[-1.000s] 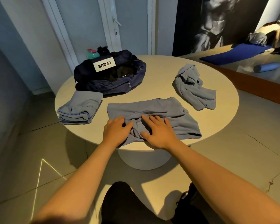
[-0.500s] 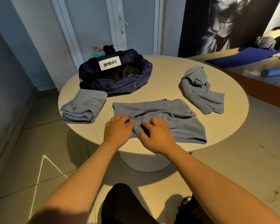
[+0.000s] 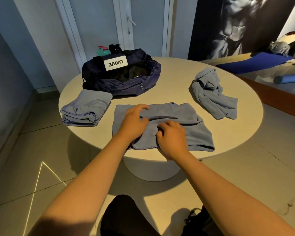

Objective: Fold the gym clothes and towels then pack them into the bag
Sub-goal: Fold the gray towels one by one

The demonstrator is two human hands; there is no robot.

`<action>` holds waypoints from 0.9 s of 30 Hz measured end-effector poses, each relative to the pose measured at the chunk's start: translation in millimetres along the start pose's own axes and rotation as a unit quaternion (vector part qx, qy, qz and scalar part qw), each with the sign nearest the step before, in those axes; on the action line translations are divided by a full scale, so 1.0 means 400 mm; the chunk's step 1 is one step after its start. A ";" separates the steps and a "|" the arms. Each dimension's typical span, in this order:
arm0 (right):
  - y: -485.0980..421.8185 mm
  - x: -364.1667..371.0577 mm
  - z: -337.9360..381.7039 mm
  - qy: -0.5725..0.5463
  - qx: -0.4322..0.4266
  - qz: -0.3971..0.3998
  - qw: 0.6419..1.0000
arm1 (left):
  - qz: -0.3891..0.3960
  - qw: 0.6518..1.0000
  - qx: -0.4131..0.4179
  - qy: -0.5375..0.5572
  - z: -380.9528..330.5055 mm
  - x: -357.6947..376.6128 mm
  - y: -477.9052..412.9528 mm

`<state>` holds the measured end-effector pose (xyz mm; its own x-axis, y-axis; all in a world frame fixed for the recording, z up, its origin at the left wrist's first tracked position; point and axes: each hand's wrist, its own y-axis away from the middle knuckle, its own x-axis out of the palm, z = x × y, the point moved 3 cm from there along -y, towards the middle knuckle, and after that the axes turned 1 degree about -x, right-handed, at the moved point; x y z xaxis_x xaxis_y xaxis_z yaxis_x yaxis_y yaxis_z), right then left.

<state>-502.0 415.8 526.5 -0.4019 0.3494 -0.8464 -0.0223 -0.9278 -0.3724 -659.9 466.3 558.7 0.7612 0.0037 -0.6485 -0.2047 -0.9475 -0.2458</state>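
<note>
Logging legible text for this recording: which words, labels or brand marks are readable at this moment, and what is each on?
"LVQUE": white label on the navy gym bag, upside down from this view.
Folded towel: faint tone-on-tone lettering, too blurred to read with certainty.
No other text is readable.

Three cloths, one bag (image 3: 119, 82), two bottles, one desk (image 3: 174, 77), two grips.

Of the three blue-grey cloths, one flat cloth (image 3: 191, 133) lies under both the left grip (image 3: 134, 121) and the right grip (image 3: 172, 138). One folded cloth (image 3: 87, 110) sits left of the left grip, and one crumpled cloth (image 3: 213, 97) lies beyond and right of the right grip. Beyond the left grip stands the single dark bag, with one teal bottle (image 3: 103, 51) and one black bottle (image 3: 115, 48) behind it. Far right of the right grip are one blue mat (image 3: 255, 63) and one blue roller (image 3: 290, 78).
</note>
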 end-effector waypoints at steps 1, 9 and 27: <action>-0.002 0.001 0.000 -0.003 -0.005 0.015 1.000 | 0.039 0.999 0.004 0.018 -0.017 0.019 -0.018; 0.003 0.000 -0.005 0.006 0.035 -0.018 0.999 | 0.014 0.997 -0.006 -0.080 0.012 0.039 -0.065; -0.160 -0.062 -0.026 0.007 -0.038 -0.029 0.999 | -0.003 0.990 -0.046 -0.133 0.120 0.032 -0.084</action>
<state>-481.0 467.8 567.4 -0.3896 0.4037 -0.8278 0.0244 -0.8940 -0.4474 -672.8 513.4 524.1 0.5707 0.0818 -0.8171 -0.1352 -0.9721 -0.1917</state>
